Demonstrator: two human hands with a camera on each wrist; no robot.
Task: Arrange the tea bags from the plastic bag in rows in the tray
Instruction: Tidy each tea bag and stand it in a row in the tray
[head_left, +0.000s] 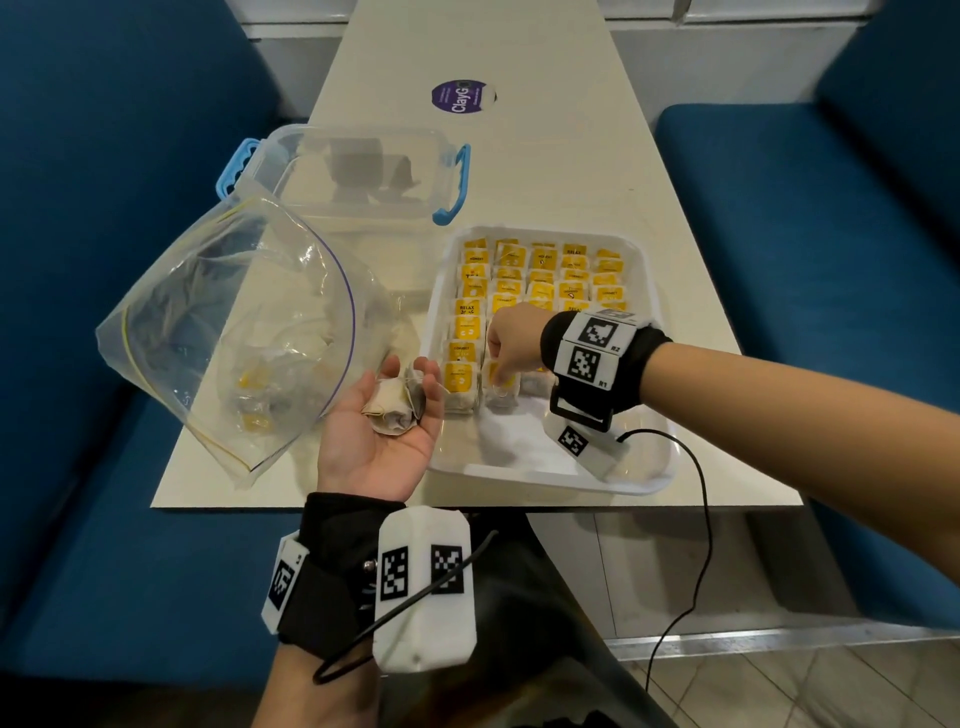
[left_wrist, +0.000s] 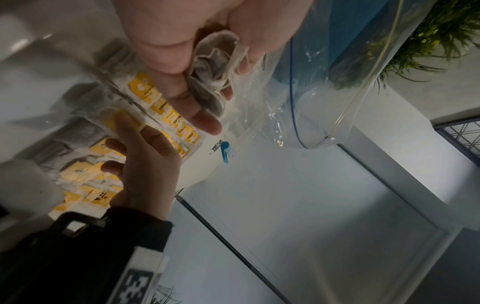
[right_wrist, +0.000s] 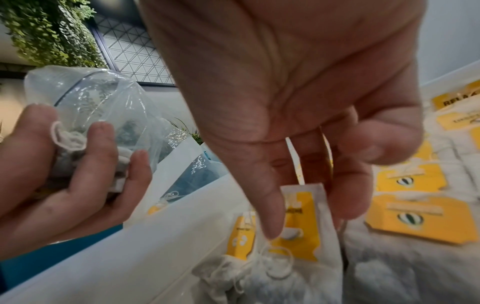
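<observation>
A white tray (head_left: 545, 475) sits at the table's near right, with rows of yellow-tagged tea bags (head_left: 540, 280) filling its far part. My right hand (head_left: 501, 364) reaches down into the tray's near-left row and pinches a tea bag (right_wrist: 306, 242) between its fingertips. My left hand (head_left: 410, 384) hovers palm up just left of the tray, its fingers curled round a small bunch of tea bags (head_left: 395, 410). The clear plastic bag (head_left: 234, 312) lies open to the left with several tea bags inside.
A clear container with blue handles (head_left: 363, 176) stands behind the plastic bag. A purple sticker (head_left: 462, 96) marks the far table. A black cable (head_left: 696, 519) hangs over the table's front edge (head_left: 234, 505). Blue seats (head_left: 831, 234) flank both sides.
</observation>
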